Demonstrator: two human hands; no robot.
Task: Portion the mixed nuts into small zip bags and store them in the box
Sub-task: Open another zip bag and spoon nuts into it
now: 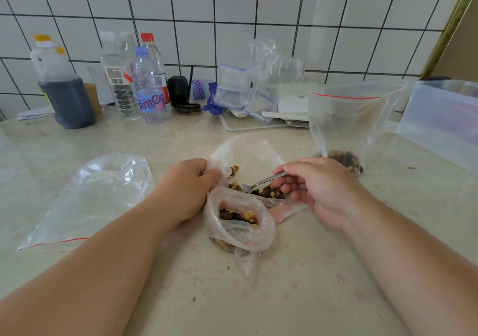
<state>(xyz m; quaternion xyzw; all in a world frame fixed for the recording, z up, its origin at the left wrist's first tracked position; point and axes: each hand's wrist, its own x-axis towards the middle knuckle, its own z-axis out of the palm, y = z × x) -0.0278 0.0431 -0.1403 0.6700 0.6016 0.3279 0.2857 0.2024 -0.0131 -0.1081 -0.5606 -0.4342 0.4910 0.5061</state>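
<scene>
brown mixed nuts [271,192] in clear bag [248,154]; left hand [185,191] pinches bag, right hand [315,188] grips spoon [263,182].

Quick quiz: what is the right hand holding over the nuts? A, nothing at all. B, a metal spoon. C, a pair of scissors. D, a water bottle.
B: the right hand grips the handle of a metal spoon, its bowl dipped among the mixed nuts in the open bag.
</scene>
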